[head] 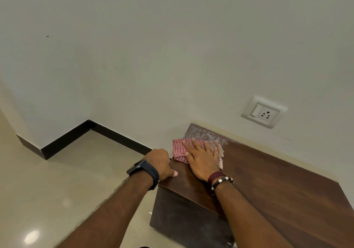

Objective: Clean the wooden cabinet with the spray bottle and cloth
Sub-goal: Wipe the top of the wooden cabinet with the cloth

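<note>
A low dark wooden cabinet [277, 190] stands against the wall at the lower right. A red-and-white checked cloth [179, 150] lies folded on its top near the far left corner. My right hand [201, 161] presses flat on the cloth with the fingers spread. My left hand [161, 163] grips the cabinet's left edge, thumb on the top. Beyond the cloth, the far corner of the top [203, 132] carries a whitish film of dust or spray. No spray bottle is in view.
A white wall socket with a switch [264, 112] sits on the wall just above the cabinet. A dark skirting board [115, 134] runs along the wall and around a corner at the left. Glossy beige floor tiles [67, 180] spread left of the cabinet.
</note>
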